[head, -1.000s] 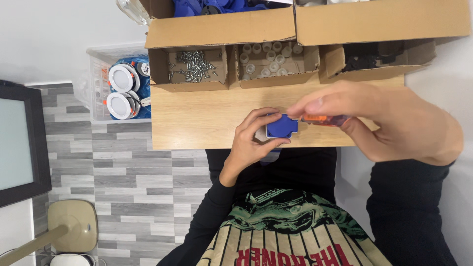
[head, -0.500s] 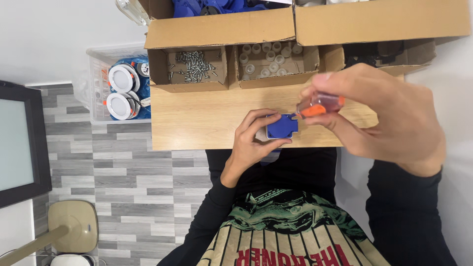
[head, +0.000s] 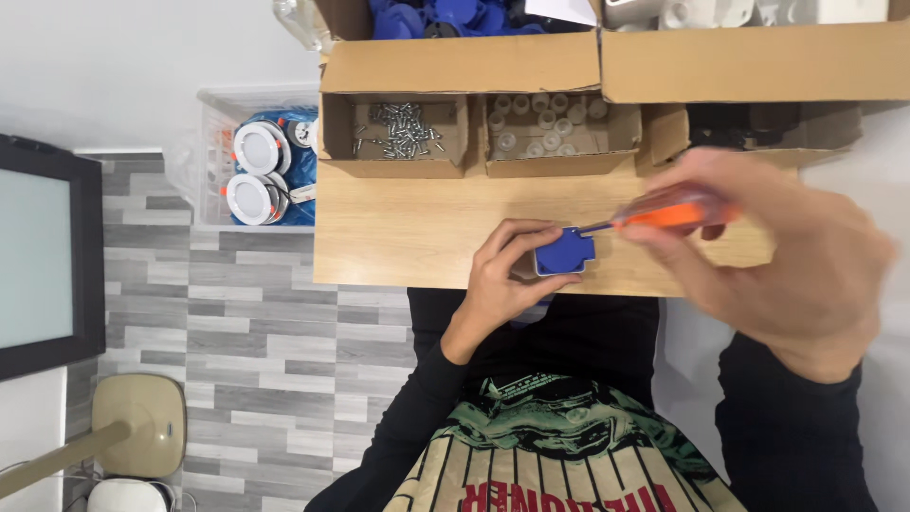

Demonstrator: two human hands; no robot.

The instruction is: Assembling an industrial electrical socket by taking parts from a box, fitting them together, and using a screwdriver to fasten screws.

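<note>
A light wooden table top (head: 408, 237) carries open brown cardboard boxes (head: 464, 104) along its far edge; one compartment holds loose silver metal screws (head: 400, 130), the next small white plastic caps (head: 542, 118). The right hand (head: 787, 256), large and blurred near the camera, has its fingers clenched round an orange-handled screwdriver (head: 668, 210), whose tip meets a small blue square plastic part (head: 563, 252). The left hand (head: 502, 280) grasps that part between thumb and fingers, at the table's near edge.
</note>
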